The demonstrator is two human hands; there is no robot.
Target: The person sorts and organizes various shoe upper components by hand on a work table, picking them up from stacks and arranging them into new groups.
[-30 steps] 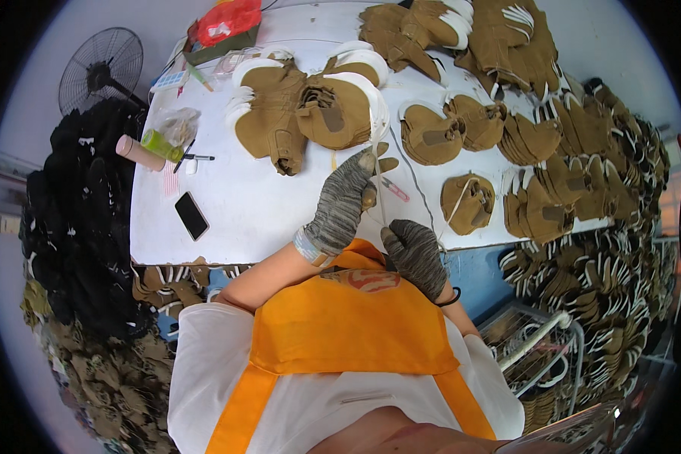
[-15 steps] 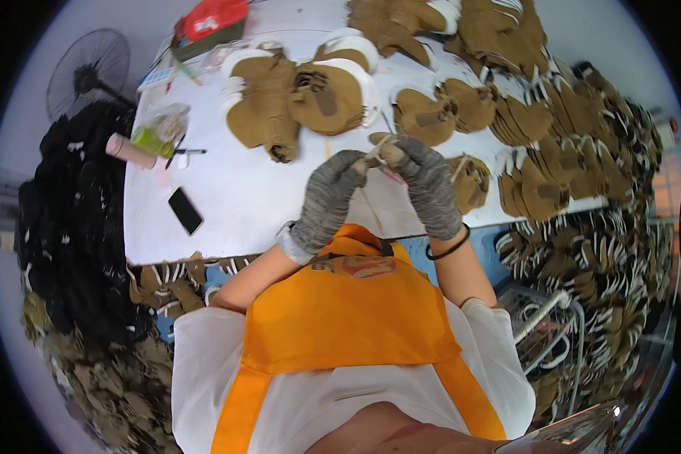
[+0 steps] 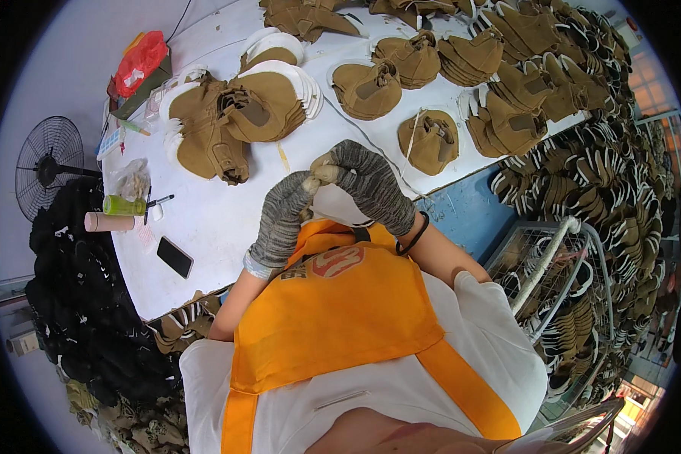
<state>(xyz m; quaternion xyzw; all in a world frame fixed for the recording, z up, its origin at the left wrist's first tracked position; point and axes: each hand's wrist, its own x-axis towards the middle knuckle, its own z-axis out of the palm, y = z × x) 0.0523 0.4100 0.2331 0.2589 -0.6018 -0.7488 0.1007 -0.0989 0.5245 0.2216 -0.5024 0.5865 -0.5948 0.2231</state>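
Note:
My left hand (image 3: 278, 219) and my right hand (image 3: 367, 181), both in grey knitted gloves with pale fingertips, meet over the table's near edge. Their fingers are closed and pinched together at the tips. Whatever sits between them is too small or hidden to make out. Just right of my hands lies a single brown shoe upper (image 3: 429, 142) with a thin pale strip across it. Beyond my left hand, a stack of brown uppers with white linings (image 3: 268, 106) rests beside another brown bundle (image 3: 200, 125).
More stacked uppers (image 3: 367, 87) spread over the white table (image 3: 227, 219). At its left are a black phone (image 3: 175, 257), a pink bottle (image 3: 109, 222), a green-capped container (image 3: 124, 205) and a pen. A wire cart (image 3: 552, 265) stands right; a fan (image 3: 49, 163) stands left.
The view has swung, so the table's things appear shifted. My hands remain together; the pale strip and pinkish bit seen at my fingers before no longer show.

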